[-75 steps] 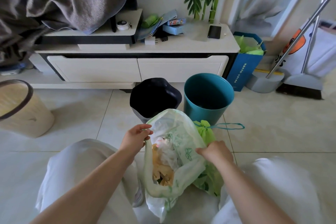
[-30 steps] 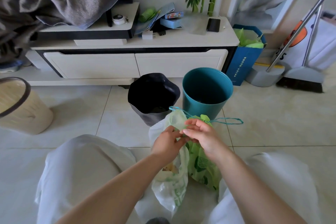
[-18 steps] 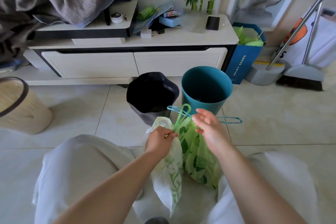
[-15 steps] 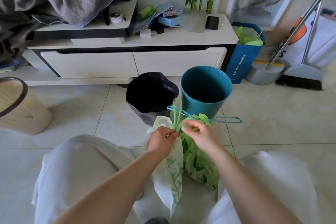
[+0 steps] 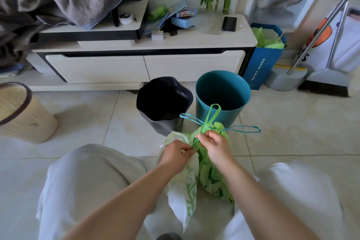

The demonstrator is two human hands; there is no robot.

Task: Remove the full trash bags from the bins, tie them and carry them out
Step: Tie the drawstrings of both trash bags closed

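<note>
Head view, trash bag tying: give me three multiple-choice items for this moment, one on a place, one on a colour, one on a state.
1. Where does the black-lined bin stand relative to the teal bin?
A. To its left
B. To its right
C. Inside it

2. What colour is the drawstring loop standing up above the hands?
A. Red
B. Green
C. White

3. What are the left hand and right hand doing?
A. Resting on the floor
B. Lifting a bin
C. Pinching the strings at the neck of the green bag

Answers: 1 A, the bins stand side by side. 2 B, the loop matches the bag. 3 C, both sets of fingertips meet on the strings.
</note>
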